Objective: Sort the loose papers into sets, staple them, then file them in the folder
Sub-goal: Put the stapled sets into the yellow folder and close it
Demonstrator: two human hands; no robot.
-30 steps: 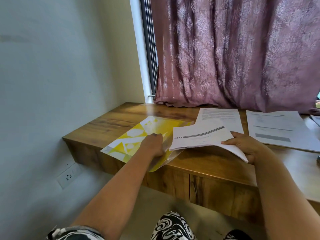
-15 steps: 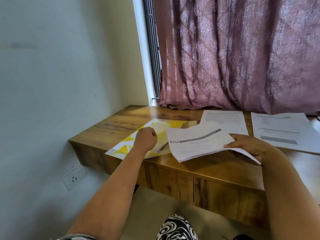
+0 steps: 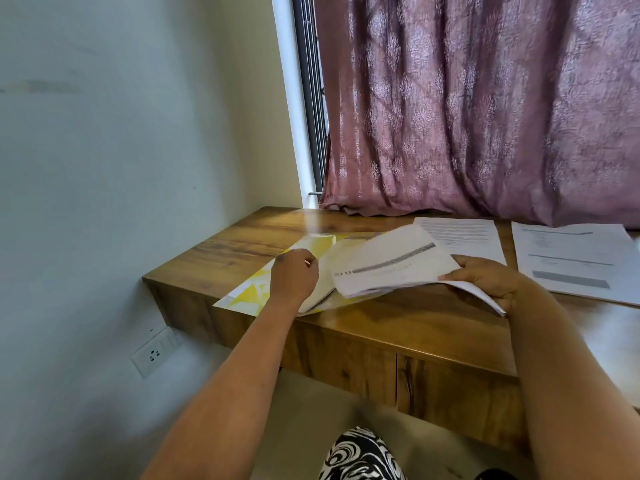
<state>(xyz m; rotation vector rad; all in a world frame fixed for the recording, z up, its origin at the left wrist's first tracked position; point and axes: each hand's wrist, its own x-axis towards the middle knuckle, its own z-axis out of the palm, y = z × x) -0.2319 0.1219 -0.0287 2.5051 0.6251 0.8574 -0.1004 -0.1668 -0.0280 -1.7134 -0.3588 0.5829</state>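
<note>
Head cam: left hand [image 3: 294,277] had curled onto the yellow folder's [image 3: 249,294] cover and lifted it higher than half a second back; right hand [image 3: 485,278] still gripped the paper set [image 3: 391,261], whose edge now poked into the folder; two stacks [image 3: 464,237] [image 3: 575,258] sat beyond.

On the bench [image 3: 242,251] the folder [image 3: 249,292] lies at left, a held paper set [image 3: 388,265] beside it, two more sets [image 3: 464,237] [image 3: 571,258] right, behind
</note>
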